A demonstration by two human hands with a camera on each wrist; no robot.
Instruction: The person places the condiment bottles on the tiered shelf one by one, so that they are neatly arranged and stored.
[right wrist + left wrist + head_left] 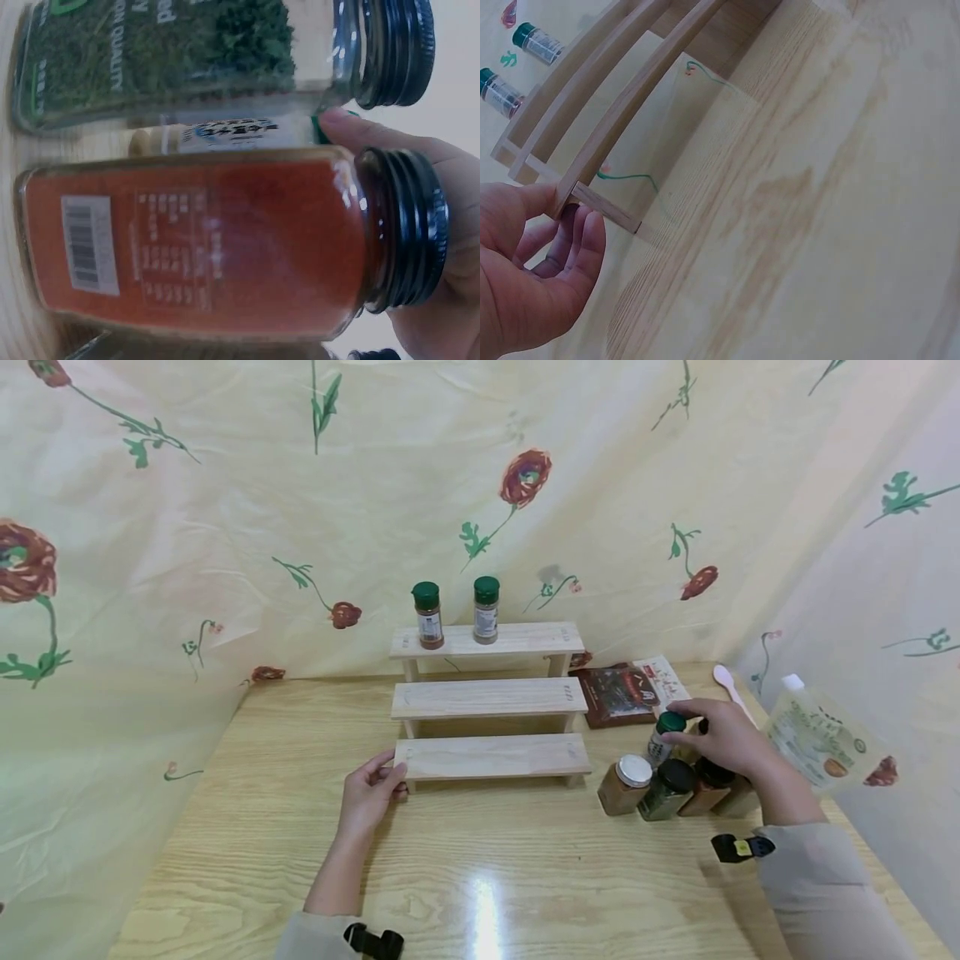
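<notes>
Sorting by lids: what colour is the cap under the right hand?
Green cap, clearest in the head view.

The wooden table (487,877) bears a three-step wooden rack (491,758), spice jars (660,787), packets (618,695) and a spoon (731,687).
</notes>
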